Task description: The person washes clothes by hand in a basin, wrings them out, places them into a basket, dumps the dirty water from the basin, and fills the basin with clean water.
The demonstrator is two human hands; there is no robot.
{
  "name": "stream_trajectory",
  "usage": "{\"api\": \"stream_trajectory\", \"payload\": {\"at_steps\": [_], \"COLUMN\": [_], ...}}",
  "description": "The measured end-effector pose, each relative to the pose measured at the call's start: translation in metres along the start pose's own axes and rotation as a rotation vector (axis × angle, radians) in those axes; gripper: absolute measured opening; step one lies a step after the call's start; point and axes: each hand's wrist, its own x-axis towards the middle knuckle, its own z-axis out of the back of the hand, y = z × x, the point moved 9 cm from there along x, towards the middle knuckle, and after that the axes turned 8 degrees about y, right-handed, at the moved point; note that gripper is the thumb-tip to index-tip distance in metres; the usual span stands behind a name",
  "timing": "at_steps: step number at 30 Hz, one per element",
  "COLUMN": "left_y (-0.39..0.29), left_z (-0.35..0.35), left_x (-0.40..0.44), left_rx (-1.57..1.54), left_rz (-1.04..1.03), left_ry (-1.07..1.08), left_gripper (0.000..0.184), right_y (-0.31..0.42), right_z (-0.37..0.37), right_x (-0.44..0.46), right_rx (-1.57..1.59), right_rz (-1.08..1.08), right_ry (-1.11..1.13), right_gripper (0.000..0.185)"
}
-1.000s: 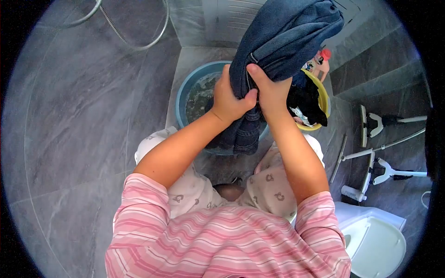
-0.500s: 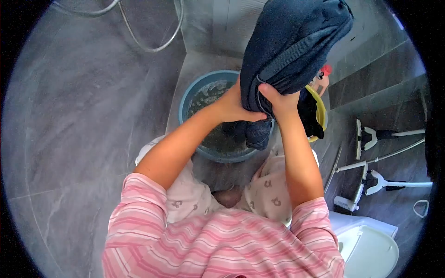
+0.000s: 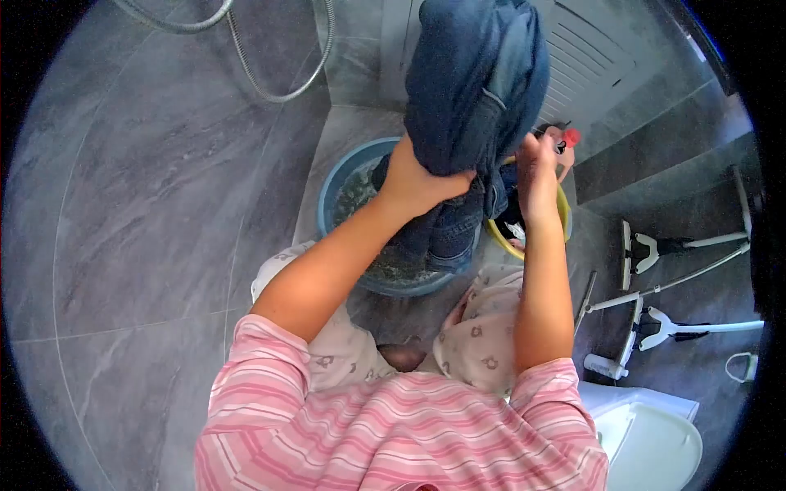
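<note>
A bunched pair of dark blue jeans [image 3: 475,90] is held up over a blue basin [image 3: 326,196], its lower part hanging down into the basin. Foamy water [image 3: 354,196] shows at the basin's left side. My left hand [image 3: 422,186] grips the middle of the denim, thumb across the front. Just right of the fabric, my right hand [image 3: 536,168] is raised with its fingers stretched out and nothing in it. Behind that wrist stands a yellow basin [image 3: 565,214] with dark cloth inside.
A bottle with a red cap [image 3: 571,137] stands behind the yellow basin. A shower hose [image 3: 282,96] hangs at upper left. Mops [image 3: 659,329] lean at right, above a white toilet [image 3: 655,446]. A slatted panel [image 3: 585,53] is at the back.
My right hand has let go of the jeans and moved off to the right, its fingers opening. The raised bundle has shifted left, still in my left hand.
</note>
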Motion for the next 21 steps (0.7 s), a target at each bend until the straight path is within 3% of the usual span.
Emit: {"api": "stream_trajectory", "payload": {"at_steps": [1,2,3,5,7,9,15,17,21], "left_y": [-0.003,-0.004,-0.005,0.01,0.017,0.018,0.028,0.013,-0.02], "left_z": [0.008,0.016,0.016,0.013,0.005,-0.005,-0.043,-0.049,-0.055], "left_x": [0.001,0.002,0.005,0.007,0.005,0.002,0.0,-0.002,-0.001], "left_rx": [-0.029,-0.059,-0.064,-0.269,-0.197,-0.19,-0.295,0.006,0.123], "left_rz": [-0.004,-0.009,-0.012,0.12,0.109,0.022,0.117,0.008,-0.29], "left_ry": [-0.06,-0.12,-0.115,-0.105,-0.124,-0.127,0.024,0.096,0.177], "left_gripper": [0.061,0.06,0.06,0.057,0.057,0.058,0.063,0.068,0.069], "right_y": [-0.012,-0.061,-0.084,-0.094,-0.042,-0.029,-0.025,-0.025,-0.027], "right_z": [0.014,0.035,0.011,-0.051,-0.078,-0.086,-0.078,-0.076,-0.071], "right_x": [0.0,0.001,-0.014,-0.02,-0.018,-0.019,-0.026,-0.027,-0.026], "right_rx": [-0.111,0.05,0.499,0.823,0.535,0.451,0.414,0.416,0.419], "right_rz": [-0.139,-0.272,-0.461,-0.548,-0.245,-0.121,-0.059,-0.056,-0.055], "right_ry": [-0.121,-0.22,-0.227,0.052,-0.041,-0.04,-0.015,-0.012,-0.009], "right_gripper": [0.076,0.074,0.073,0.066,0.061,0.06,0.059,0.059,0.058]}}
